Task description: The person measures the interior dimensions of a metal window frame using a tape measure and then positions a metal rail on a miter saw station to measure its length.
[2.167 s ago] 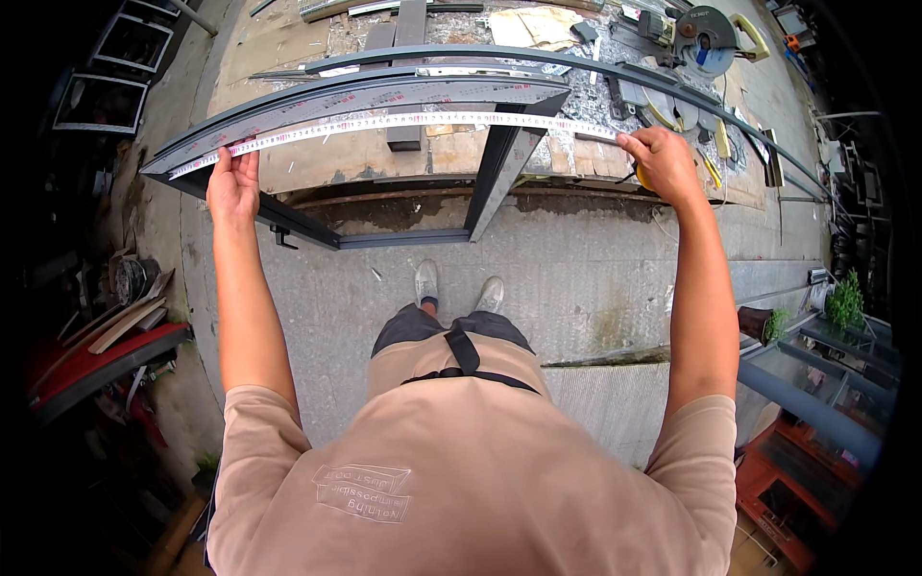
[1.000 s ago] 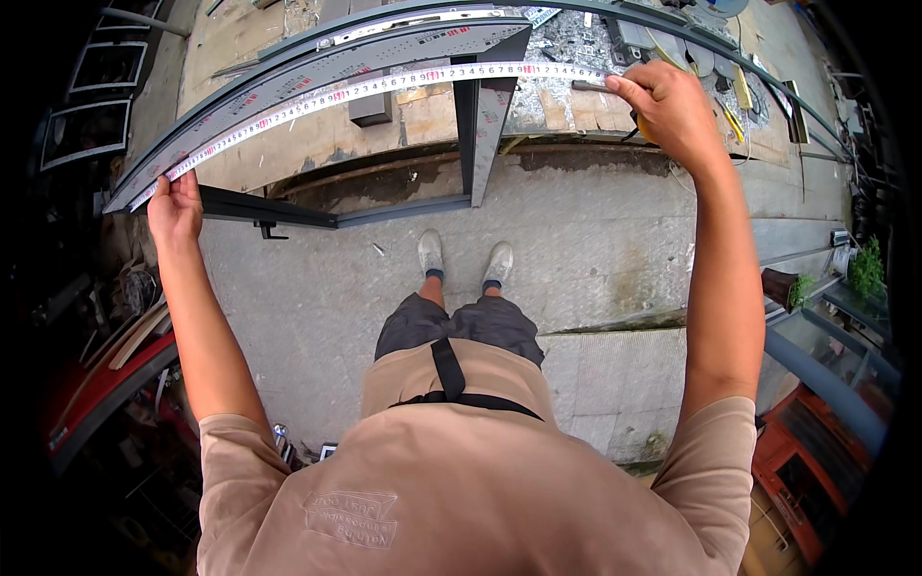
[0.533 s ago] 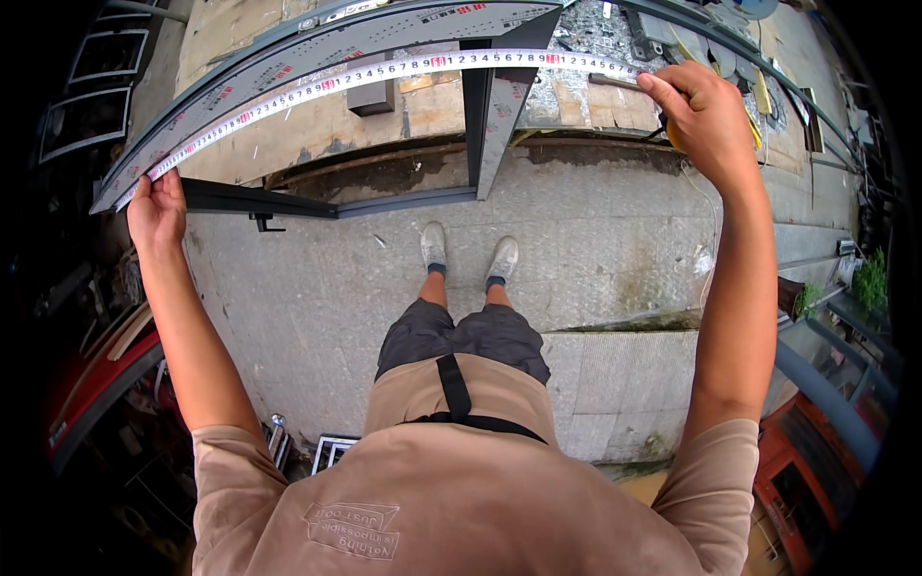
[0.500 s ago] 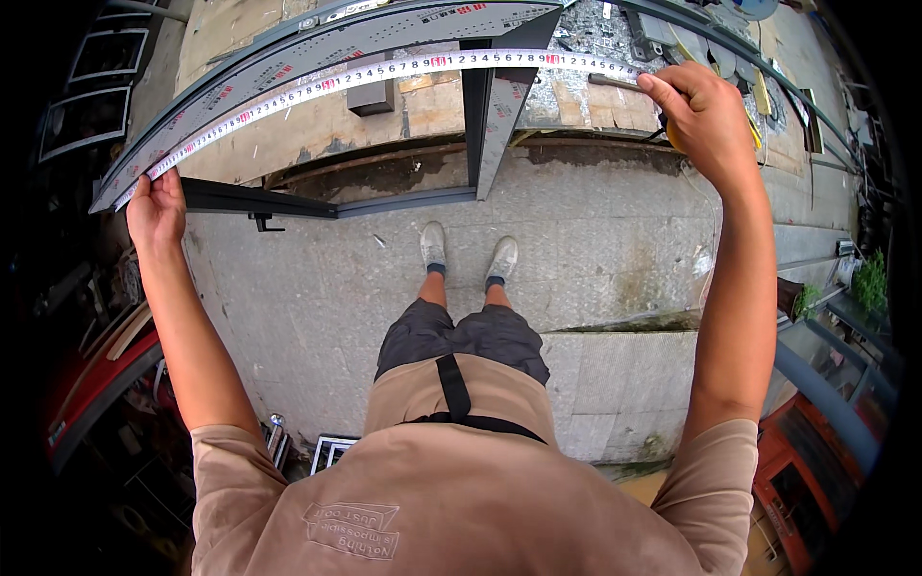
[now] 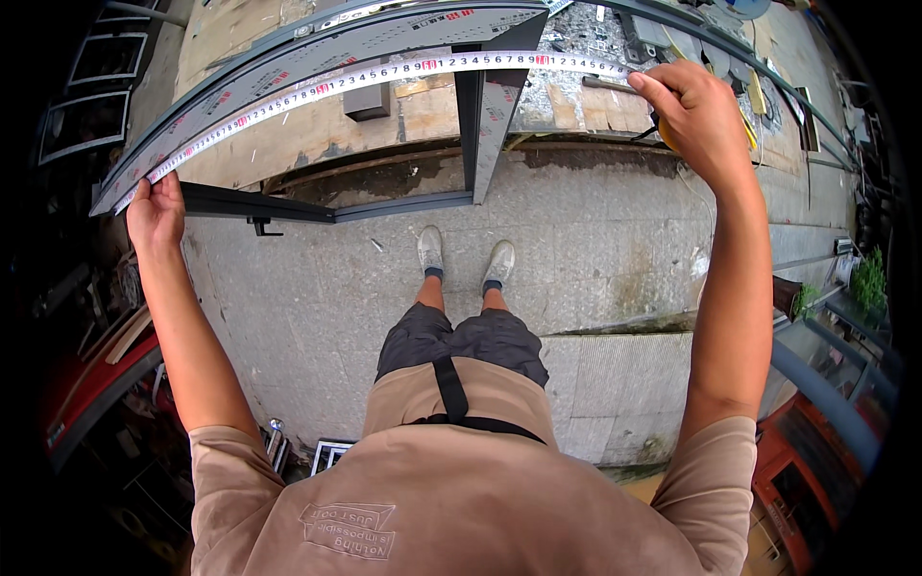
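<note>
A white tape measure blade is stretched along a grey metal frame that has printed protective film. My left hand pinches the blade's end against the frame's left corner, thumb and fingers closed. At the far right, my right hand is wrapped round the tape measure's case, mostly hidden in the palm with a bit of yellow showing. The blade runs past the frame's right end to my right thumb. A dark upright bar joins the frame below the blade, and a black handle hangs from a lower dark bar.
Behind the frame is a worn wooden worktop with a grey block and metal scraps. My shoes stand on grey paving. A red machine is at left, a green plant at right.
My right hand and the right part of the frame and blade sit slightly farther left in the picture. My left hand stays at the corner, and both grips are unchanged.
</note>
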`<action>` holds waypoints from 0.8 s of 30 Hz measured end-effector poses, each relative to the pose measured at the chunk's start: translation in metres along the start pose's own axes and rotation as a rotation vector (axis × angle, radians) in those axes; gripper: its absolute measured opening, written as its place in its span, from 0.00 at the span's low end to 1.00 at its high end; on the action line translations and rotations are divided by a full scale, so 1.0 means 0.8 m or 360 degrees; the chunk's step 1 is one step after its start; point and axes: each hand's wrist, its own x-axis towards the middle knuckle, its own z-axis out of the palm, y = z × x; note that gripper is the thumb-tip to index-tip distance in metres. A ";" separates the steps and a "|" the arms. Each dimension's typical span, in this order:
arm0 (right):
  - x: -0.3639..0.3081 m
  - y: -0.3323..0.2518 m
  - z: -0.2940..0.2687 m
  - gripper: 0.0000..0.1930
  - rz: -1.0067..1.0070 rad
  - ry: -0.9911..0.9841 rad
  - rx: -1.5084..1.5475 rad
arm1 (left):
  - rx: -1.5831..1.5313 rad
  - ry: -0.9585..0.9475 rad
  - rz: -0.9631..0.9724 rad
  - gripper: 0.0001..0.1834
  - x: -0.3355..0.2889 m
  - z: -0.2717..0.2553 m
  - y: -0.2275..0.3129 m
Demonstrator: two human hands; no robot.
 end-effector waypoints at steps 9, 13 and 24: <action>0.000 -0.001 -0.002 0.20 0.0064 -0.0024 -0.0001 | -0.0008 0.0030 -0.0032 0.20 -0.002 0.003 -0.001; 0.001 -0.001 -0.002 0.20 0.0053 -0.0028 0.0009 | -0.0011 0.0033 -0.0052 0.19 0.001 0.002 0.000; 0.001 -0.004 -0.003 0.19 0.0071 -0.0037 0.0007 | -0.0040 0.0052 -0.0050 0.18 -0.001 0.003 -0.005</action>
